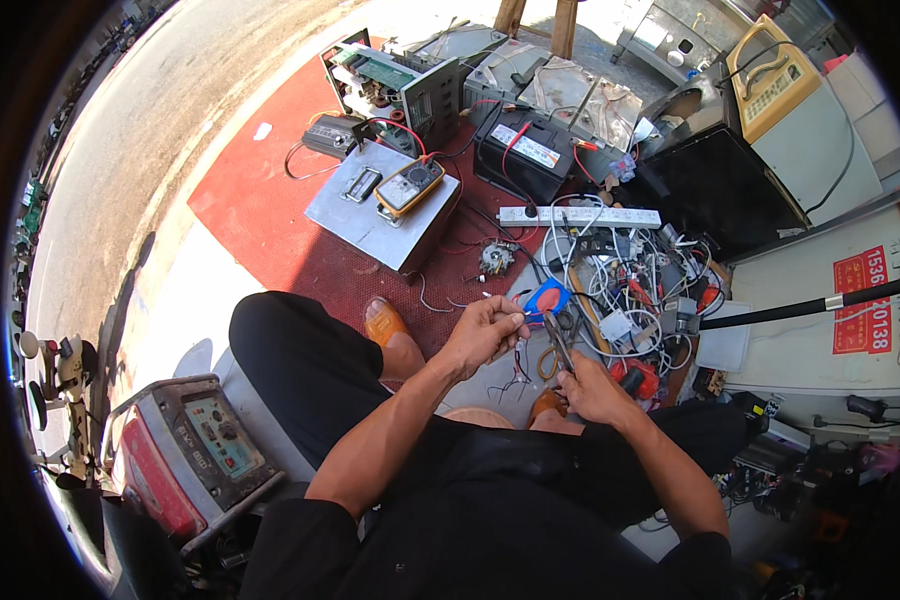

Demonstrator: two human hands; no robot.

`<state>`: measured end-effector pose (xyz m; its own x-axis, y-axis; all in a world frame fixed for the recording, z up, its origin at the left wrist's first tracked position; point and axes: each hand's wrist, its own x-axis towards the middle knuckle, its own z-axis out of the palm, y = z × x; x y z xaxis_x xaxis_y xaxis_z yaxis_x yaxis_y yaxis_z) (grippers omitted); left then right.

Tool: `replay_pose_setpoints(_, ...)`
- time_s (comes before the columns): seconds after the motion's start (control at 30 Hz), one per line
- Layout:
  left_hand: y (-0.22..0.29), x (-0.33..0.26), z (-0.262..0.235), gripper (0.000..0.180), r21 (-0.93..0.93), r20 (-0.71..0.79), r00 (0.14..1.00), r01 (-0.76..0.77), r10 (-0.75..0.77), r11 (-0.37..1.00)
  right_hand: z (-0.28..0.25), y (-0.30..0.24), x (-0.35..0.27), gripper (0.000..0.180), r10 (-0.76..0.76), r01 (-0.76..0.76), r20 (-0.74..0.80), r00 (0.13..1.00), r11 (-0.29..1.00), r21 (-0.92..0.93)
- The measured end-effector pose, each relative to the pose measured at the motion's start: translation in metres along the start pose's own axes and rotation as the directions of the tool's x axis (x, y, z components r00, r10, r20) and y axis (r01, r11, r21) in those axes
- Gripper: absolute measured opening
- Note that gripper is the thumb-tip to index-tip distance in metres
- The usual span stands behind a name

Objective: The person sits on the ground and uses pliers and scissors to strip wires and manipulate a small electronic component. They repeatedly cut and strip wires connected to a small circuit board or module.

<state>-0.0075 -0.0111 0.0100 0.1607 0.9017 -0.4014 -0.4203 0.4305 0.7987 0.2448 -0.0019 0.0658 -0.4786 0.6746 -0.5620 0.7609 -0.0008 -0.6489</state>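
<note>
My left hand [485, 335] is closed, thumb and fingertips pinched on a thin wire whose light end points toward the tool. Thin dark wires [517, 375] hang just below the fingers. My right hand [592, 387] is wrapped around a pair of pliers [562, 350], dark and slender, their jaws reaching up toward the left fingertips. Directly behind the jaws lies a blue piece with a reddish middle [547, 299]. Scissors with yellowish handles [547, 363] rest on the ground under the pliers.
A yellow multimeter [410, 187] lies on a silver metal box [342, 212] on the red mat [260, 190]. Behind it are a black battery [522, 150] and opened electronics [380, 80]. A white power strip [580, 216] borders tangled cables at right. A red generator-like machine [195, 455] stands left.
</note>
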Motion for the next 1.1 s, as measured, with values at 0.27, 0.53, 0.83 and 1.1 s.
replay_pose_setpoints(0.27, -0.004, 0.001, -0.002, 0.011, -0.324, 0.185, 0.982, 0.106, -0.046, 0.940, 0.020, -0.005, -0.005, 0.035, -0.319, 0.227, -0.321, 0.892, 0.929, -0.293)
replay_pose_setpoints(0.53, -0.005, 0.005, -0.005, 0.010, -0.407, 0.248, 0.966, 0.041, 0.067, 0.913, -0.025, -0.023, -0.027, 0.044, -0.189, -0.174, 0.364, 0.912, 0.626, 0.760)
replay_pose_setpoints(0.83, 0.001, 0.000, -0.004, 0.013, -0.436, 0.331, 0.938, 0.057, 0.102, 0.898, -0.025, -0.029, -0.017, 0.049, -0.435, -0.364, 0.467, 0.770, 0.302, 0.881)
replay_pose_setpoints(1.1, 0.000, 0.001, -0.008, 0.017, -0.386, 0.370, 0.920, 0.028, 0.127, 0.922, -0.028, -0.028, -0.014, 0.048, -0.369, -0.341, 0.494, 0.787, 0.407, 0.848)
